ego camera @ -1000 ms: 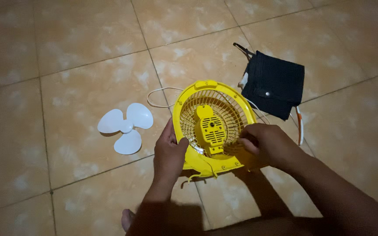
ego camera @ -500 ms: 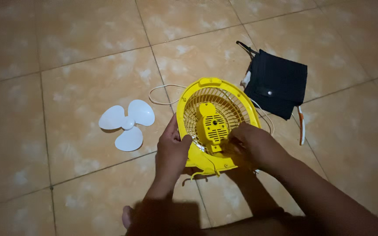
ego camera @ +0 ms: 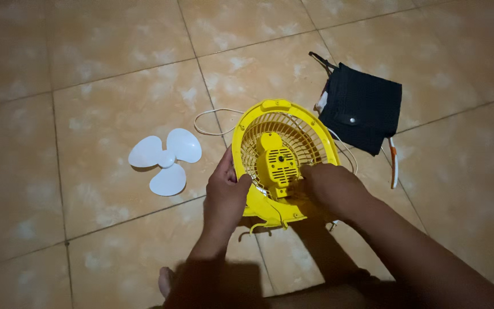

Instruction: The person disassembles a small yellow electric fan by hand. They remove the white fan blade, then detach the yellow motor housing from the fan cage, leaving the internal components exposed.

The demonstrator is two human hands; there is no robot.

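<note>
Yellow fan housing (ego camera: pixel 284 157) rests tilted on the tiled floor (ego camera: pixel 87 86), its round grille facing up toward the camera and its motor block (ego camera: pixel 277 163) sitting in the middle of the ribs. It lies between the two hands. The left hand (ego camera: pixel 227 191) clasps the rim on its own side, thumb hooked over the inner edge and fingers wrapped behind the frame. The right hand (ego camera: pixel 326 186) lies over the lower part of the grille just beside the motor block, its fingers curled together against the plastic (whether they pinch something small there cannot be told, since the knuckles hide the tips). Beyond the left hand, well apart from it on the outer side, a white three-bladed propeller (ego camera: pixel 166 161) lies flat on the floor. Past the right hand, farther from the person, a black fabric pouch (ego camera: pixel 362 107) lies on the tiles, with an orange-and-white handled tool (ego camera: pixel 394 166) partly under its near corner. A thin white cord (ego camera: pixel 210 123) loops on the floor beyond the housing, near the rim. A bare foot (ego camera: pixel 166 283) shows at the bottom edge, below the left forearm.
</note>
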